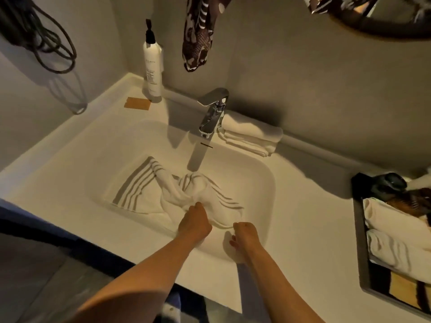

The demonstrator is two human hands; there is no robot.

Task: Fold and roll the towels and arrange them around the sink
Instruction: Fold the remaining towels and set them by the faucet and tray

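At the far left, dark cables point(46, 43) are seen hanging on the wall. Further right, a small brown card point(137, 103) is laid flat on the white counter point(58, 159), and a white pump bottle point(152, 66) is stood upright just beside it, against the wall. A patterned brown cloth point(198, 31) is hung above. In the sink basin point(261, 183), a striped towel point(144, 190) is spread out on the left and bunched into twisted folds toward the middle. The near edge of this towel is gripped by the left hand point(194, 222), whose fingers are curled round a fold of the cloth. The chrome faucet point(213, 113) is placed behind the basin. The right hand point(245, 236) is held close beside the left one, with its fingers curled inward; the towel edge seems to reach it, but it cannot be told whether cloth is really pinched there. Just right of the faucet, folded white towels point(251, 136) are stacked on the counter against the wall. At the far right, a dark tray point(359, 241) is set on the counter, and rolled white towels point(396, 234) are laid inside it, one beside the other, near some dark objects that are too unclear to identify.
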